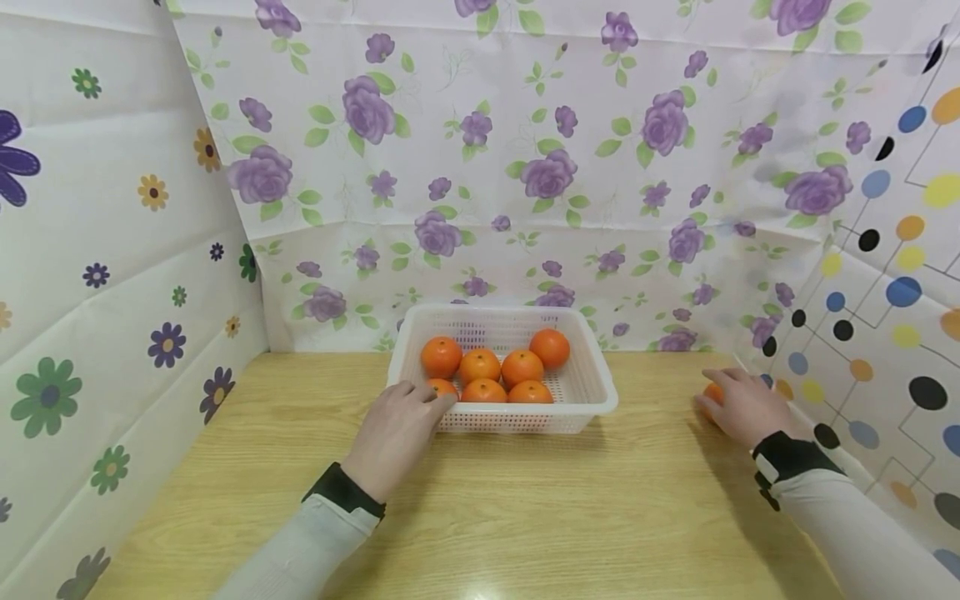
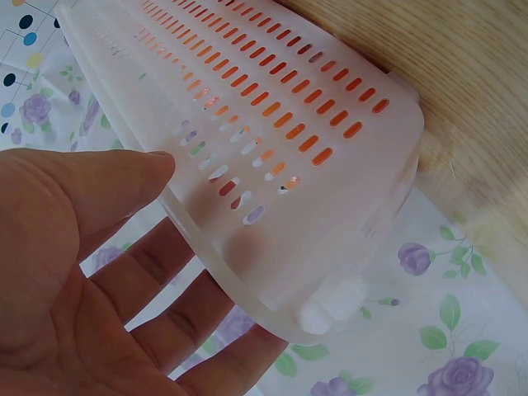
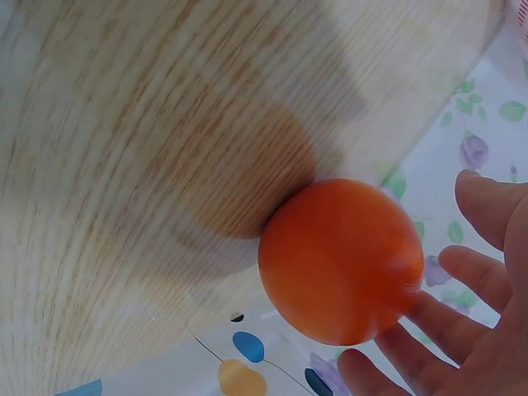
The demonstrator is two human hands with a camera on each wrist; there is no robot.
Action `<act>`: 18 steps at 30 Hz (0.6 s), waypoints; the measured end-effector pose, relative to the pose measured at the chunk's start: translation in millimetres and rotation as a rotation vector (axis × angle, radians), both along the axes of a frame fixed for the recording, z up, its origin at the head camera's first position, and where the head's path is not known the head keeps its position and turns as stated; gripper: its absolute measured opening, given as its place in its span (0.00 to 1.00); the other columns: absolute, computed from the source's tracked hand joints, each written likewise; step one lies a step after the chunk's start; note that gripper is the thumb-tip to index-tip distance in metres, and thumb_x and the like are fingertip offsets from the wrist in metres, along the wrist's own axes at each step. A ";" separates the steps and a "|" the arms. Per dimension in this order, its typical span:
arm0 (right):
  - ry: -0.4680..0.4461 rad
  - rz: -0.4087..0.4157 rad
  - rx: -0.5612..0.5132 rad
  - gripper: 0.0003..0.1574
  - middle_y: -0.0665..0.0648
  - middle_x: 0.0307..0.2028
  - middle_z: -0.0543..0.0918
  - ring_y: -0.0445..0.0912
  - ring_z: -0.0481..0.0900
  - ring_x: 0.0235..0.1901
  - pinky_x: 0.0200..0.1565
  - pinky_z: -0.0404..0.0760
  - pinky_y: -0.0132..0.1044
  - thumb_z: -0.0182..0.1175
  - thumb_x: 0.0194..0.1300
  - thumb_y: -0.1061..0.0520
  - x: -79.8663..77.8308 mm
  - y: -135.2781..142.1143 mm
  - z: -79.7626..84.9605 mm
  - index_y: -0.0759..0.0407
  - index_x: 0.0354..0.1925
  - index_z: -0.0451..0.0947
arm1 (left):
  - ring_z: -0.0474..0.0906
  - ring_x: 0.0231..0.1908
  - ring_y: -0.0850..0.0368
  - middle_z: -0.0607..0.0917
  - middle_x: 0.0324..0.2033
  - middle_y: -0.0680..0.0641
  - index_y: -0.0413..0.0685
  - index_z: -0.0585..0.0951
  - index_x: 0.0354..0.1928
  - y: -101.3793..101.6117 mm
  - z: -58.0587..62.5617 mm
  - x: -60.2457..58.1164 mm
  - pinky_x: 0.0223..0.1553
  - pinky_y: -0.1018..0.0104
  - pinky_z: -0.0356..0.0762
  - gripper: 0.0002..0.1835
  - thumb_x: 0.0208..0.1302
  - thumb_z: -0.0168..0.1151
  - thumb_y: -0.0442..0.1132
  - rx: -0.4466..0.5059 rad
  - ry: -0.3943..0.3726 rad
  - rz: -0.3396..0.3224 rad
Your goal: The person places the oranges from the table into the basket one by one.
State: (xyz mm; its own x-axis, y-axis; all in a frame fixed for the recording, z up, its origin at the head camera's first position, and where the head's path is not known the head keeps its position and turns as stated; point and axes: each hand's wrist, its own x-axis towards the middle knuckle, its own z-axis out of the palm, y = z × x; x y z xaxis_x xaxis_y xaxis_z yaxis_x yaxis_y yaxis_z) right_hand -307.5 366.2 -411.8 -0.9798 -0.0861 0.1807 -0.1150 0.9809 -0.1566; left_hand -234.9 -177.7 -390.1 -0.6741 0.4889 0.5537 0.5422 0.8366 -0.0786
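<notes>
A white perforated plastic basket (image 1: 600, 400) stands on the table with several oranges (image 1: 480, 367) inside. At its front left corner my left hand (image 1: 397, 429) grips the rim. In the left wrist view the thumb lies at the rim of the basket wall (image 2: 330, 223), and the fingers go over to the other side, their tips showing faintly through the plastic. Far to the right, a single orange (image 3: 338, 260) rests on the table, partly hidden in the head view by my right hand (image 1: 750, 408). The right fingers are spread at the orange's side, with the thumb apart from it.
The wooden table (image 1: 540, 508) runs up to a flowered cloth (image 1: 480, 167) behind the basket. A dotted cloth (image 1: 885, 350) stands close beside the right hand, and another patterned cloth (image 1: 112, 333) borders the left side.
</notes>
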 end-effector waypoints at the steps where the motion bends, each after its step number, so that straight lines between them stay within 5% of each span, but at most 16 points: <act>1: -0.001 0.000 -0.002 0.39 0.84 0.68 0.72 0.82 0.71 0.65 0.65 0.68 0.80 0.68 0.79 0.47 -0.3 0.3 -0.4 0.71 0.74 0.72 | 0.78 0.36 0.48 0.90 0.39 0.49 0.53 0.90 0.50 -0.1 -0.2 -0.1 0.45 0.52 0.83 0.18 0.61 0.82 0.29 0.002 0.001 -0.001; 18: 0.038 0.006 0.008 0.38 0.84 0.65 0.75 0.81 0.74 0.60 0.62 0.73 0.79 0.70 0.77 0.48 -2.4 5.5 -8.0 0.71 0.71 0.75 | 0.78 0.36 0.48 0.90 0.40 0.48 0.53 0.91 0.52 0.4 1.3 1.0 0.45 0.52 0.84 0.18 0.63 0.81 0.29 -0.001 0.002 0.005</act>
